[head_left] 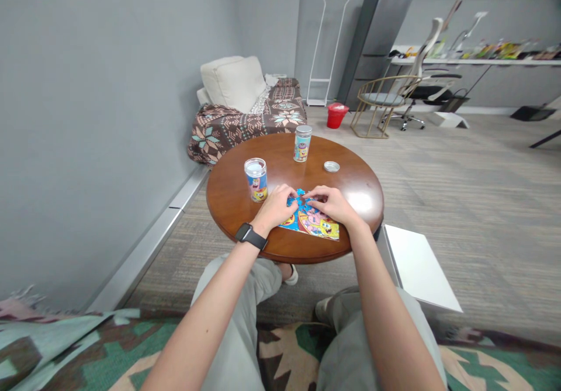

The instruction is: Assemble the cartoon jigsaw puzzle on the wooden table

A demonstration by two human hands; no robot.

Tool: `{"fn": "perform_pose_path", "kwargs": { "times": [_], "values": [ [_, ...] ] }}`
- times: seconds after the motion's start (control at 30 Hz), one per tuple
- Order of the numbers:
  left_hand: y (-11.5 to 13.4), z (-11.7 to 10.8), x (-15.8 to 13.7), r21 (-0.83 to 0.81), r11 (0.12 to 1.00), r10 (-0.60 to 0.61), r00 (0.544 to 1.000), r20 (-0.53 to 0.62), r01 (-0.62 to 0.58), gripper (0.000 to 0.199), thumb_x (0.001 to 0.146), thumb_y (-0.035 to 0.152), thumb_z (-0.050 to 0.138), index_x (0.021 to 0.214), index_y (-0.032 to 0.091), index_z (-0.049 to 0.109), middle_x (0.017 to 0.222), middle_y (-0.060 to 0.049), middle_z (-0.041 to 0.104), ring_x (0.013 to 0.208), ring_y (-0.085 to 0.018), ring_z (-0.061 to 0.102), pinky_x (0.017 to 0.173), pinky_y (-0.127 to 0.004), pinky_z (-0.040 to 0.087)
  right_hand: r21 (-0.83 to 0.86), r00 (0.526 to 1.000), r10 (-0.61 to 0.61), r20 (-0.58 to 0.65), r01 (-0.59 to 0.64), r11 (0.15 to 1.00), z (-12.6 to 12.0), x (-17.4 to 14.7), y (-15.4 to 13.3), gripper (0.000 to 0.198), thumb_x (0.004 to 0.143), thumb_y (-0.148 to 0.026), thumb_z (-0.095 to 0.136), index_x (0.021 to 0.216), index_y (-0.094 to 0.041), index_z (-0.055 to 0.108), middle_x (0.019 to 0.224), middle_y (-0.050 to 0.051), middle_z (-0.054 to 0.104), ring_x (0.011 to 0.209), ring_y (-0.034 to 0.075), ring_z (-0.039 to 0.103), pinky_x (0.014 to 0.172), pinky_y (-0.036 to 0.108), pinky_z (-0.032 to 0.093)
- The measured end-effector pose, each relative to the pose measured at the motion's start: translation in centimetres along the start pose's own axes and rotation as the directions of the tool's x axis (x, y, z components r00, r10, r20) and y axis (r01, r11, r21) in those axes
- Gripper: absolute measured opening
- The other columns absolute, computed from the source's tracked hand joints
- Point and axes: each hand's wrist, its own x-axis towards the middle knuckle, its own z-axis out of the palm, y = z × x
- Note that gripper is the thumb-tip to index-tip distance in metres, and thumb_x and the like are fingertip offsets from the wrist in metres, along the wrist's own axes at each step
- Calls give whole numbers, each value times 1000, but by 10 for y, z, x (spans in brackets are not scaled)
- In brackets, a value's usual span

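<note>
A partly assembled jigsaw puzzle (pixel 313 222) with cartoon figures lies near the front of the round wooden table (pixel 280 157). My left hand (pixel 280 203), with a black watch on the wrist, grips the puzzle's upper left part between bent fingers and thumb. Opposite it, my right hand (pixel 329 203) has its thumb and fingertips closed on a blue puzzle piece at the upper edge. Small blue pieces (pixel 300 192) show between both hands. To the left stands an uncovered cartoon-printed can (pixel 256 182). Farther back is a lidded can (pixel 302 144), with a loose metal lid (pixel 332 166) to its right.
A white box (pixel 421 262) stands on the floor at the table's right. Beyond the table are a sofa with a patterned cover (pixel 280 107), a red bin (pixel 336 115), a gold-framed chair (pixel 382 99) and an office chair (pixel 432 90). A grey wall (pixel 109 116) borders the left.
</note>
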Motion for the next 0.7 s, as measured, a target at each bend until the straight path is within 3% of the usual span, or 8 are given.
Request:
{"fn": "perform_pose_path", "kwargs": {
  "times": [0.17, 0.37, 0.57, 0.7],
  "values": [
    [2, -2, -1, -75, 993, 87, 996, -23, -89, 12, 90, 20, 59, 101, 18, 64, 106, -7, 61, 104, -21, 61, 97, -36, 48, 135, 997, 80, -25, -76, 988, 2, 1, 6, 26, 73, -23, 73, 98, -18, 75, 87, 4, 75, 73, 16, 65, 73, 30, 54],
    [2, -1, 1, -21, 991, 136, 989, 61, -135, 12, 95, 27, 57, 91, 20, 65, 97, -6, 65, 100, -23, 59, 93, -38, 47, 241, 993, 116, 13, -116, 964, 4, 3, 11, 30, 68, -36, 80, 89, -18, 72, 77, 2, 71, 65, 15, 61, 61, 27, 51],
    [5, -2, 2, -12, 988, 152, 985, 76, -152, 9, 94, 27, 58, 89, 22, 63, 95, -4, 65, 96, -22, 59, 89, -36, 47, 159, 994, 106, 35, -110, 981, 4, 2, 8, 29, 70, -42, 78, 85, -17, 73, 70, 1, 69, 59, 13, 55, 54, 25, 45],
    [8, -6, 1, -35, 994, 100, 995, -15, -100, 12, 95, 21, 51, 86, 21, 59, 90, -4, 64, 91, -20, 59, 85, -34, 46, 77, 994, 87, 67, -93, 993, 3, 3, 5, 21, 74, -35, 74, 87, -18, 76, 77, 2, 74, 67, 15, 61, 66, 29, 50]
  ]
}}
